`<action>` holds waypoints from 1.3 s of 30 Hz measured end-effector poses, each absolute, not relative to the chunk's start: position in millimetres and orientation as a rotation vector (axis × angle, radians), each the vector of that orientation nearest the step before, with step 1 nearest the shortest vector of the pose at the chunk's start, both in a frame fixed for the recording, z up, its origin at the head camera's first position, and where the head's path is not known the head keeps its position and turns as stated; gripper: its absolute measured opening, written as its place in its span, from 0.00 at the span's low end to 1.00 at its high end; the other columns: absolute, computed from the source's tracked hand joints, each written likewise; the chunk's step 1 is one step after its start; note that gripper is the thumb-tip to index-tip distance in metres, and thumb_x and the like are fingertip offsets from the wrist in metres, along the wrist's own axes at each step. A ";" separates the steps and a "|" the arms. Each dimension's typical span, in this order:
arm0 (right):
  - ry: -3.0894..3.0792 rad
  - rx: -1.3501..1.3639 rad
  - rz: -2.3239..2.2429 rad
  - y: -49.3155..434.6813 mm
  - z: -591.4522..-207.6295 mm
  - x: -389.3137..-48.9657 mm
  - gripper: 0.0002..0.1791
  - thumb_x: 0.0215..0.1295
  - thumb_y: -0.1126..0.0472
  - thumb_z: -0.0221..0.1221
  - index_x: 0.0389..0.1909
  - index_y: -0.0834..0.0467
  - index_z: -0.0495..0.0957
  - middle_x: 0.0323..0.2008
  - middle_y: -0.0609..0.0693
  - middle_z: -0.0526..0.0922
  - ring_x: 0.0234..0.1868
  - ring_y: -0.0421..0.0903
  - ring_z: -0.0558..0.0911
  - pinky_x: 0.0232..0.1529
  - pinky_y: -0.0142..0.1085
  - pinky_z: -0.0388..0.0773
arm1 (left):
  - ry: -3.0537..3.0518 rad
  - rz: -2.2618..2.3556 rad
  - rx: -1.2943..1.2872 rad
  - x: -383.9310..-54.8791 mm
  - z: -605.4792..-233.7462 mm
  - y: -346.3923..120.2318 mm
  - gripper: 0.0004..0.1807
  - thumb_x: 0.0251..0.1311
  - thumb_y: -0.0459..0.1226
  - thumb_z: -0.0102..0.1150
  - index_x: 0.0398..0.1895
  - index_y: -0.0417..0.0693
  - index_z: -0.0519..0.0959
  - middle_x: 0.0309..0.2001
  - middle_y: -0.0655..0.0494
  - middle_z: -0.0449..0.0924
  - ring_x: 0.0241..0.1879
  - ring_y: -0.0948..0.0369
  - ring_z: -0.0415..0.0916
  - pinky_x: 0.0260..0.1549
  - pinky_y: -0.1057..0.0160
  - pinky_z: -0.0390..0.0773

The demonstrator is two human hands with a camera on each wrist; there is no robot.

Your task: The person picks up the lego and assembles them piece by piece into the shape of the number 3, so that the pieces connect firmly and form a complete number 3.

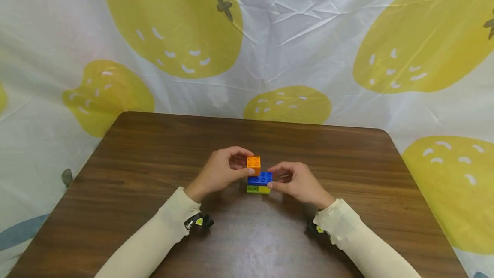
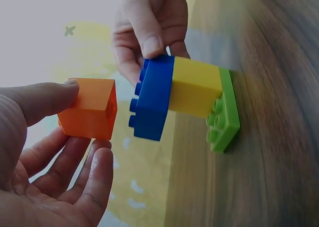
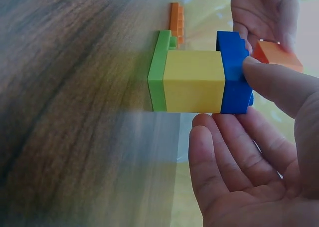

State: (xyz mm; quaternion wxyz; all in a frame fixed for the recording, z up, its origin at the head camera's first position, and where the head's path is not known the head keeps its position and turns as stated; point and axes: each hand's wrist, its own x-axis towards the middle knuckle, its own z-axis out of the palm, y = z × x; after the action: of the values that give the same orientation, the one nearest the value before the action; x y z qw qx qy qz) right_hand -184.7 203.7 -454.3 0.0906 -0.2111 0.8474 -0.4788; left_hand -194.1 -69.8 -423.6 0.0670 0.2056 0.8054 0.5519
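Between thumb and fingers, my left hand (image 1: pixel 224 167) pinches an orange building block (image 2: pixel 89 107) with four studs on top. The head view has it over the left end of a blue block (image 1: pixel 261 178); a gap separates the two in the left wrist view. That blue block tops a small stack: a yellow block (image 2: pixel 197 87) beneath it, then a thin light-green base block (image 2: pixel 228 117) on the table. My right hand (image 1: pixel 300 182) grips the blue block's right end, thumb on the near side. The blue block overhangs the yellow one toward the left.
A brown wood-grain table (image 1: pixel 154 158) lies under the stack. Beyond the green base, the right wrist view shows a thin orange studded block (image 3: pixel 176 25). A white curtain (image 1: pixel 293 46) with yellow fruit prints hangs behind the table's far edge.
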 end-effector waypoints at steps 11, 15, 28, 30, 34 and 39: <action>2.512 -0.653 -1.432 204.2 -451.2 -185.8 0.18 0.62 0.59 0.76 0.51 0.58 0.88 0.44 0.53 0.92 0.42 0.45 0.91 0.44 0.33 0.89 | 2.355 1.685 0.667 -190.6 -426.5 -52.5 0.20 0.62 0.38 0.77 0.56 0.46 0.85 0.51 0.51 0.88 0.49 0.58 0.87 0.51 0.61 0.88; 2.507 -0.655 -1.435 204.5 -450.7 -186.7 0.17 0.61 0.59 0.76 0.49 0.59 0.89 0.44 0.54 0.92 0.43 0.47 0.91 0.44 0.31 0.88 | 2.353 1.682 0.687 -189.6 -427.4 -46.1 0.20 0.61 0.37 0.77 0.56 0.45 0.85 0.51 0.50 0.88 0.49 0.58 0.87 0.51 0.62 0.88; 2.497 -0.656 -1.421 205.3 -449.6 -186.0 0.17 0.61 0.56 0.77 0.50 0.55 0.88 0.44 0.49 0.92 0.43 0.43 0.91 0.45 0.32 0.88 | 2.390 1.641 0.670 -189.2 -429.7 -37.8 0.20 0.61 0.35 0.77 0.55 0.45 0.85 0.52 0.51 0.88 0.48 0.58 0.87 0.50 0.65 0.87; 2.495 -0.656 -1.417 205.5 -449.2 -185.8 0.18 0.61 0.56 0.77 0.50 0.55 0.88 0.44 0.49 0.92 0.43 0.44 0.91 0.45 0.32 0.88 | 2.394 1.630 0.665 -188.8 -429.4 -37.6 0.20 0.61 0.35 0.77 0.56 0.46 0.85 0.52 0.51 0.88 0.49 0.58 0.88 0.50 0.64 0.87; 2.493 -0.672 -1.417 205.5 -449.6 -185.3 0.19 0.61 0.56 0.77 0.51 0.56 0.87 0.44 0.49 0.92 0.43 0.44 0.91 0.45 0.32 0.88 | 2.404 1.614 0.661 -188.1 -428.6 -37.9 0.20 0.61 0.35 0.77 0.56 0.46 0.85 0.52 0.51 0.87 0.49 0.58 0.87 0.51 0.63 0.87; 2.484 -0.682 -1.432 205.7 -450.0 -184.8 0.20 0.61 0.57 0.77 0.53 0.55 0.87 0.45 0.49 0.92 0.44 0.45 0.91 0.46 0.35 0.89 | 2.415 1.596 0.661 -187.9 -428.1 -37.8 0.19 0.61 0.35 0.77 0.55 0.46 0.85 0.52 0.51 0.87 0.48 0.59 0.87 0.51 0.64 0.87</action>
State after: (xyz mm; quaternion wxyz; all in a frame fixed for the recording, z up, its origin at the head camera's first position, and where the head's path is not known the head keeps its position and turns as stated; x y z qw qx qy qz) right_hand -184.8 205.7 -450.0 0.0970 -0.2304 0.8388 -0.4836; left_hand -187.9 -37.8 -428.1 0.0860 0.2218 0.8104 0.5354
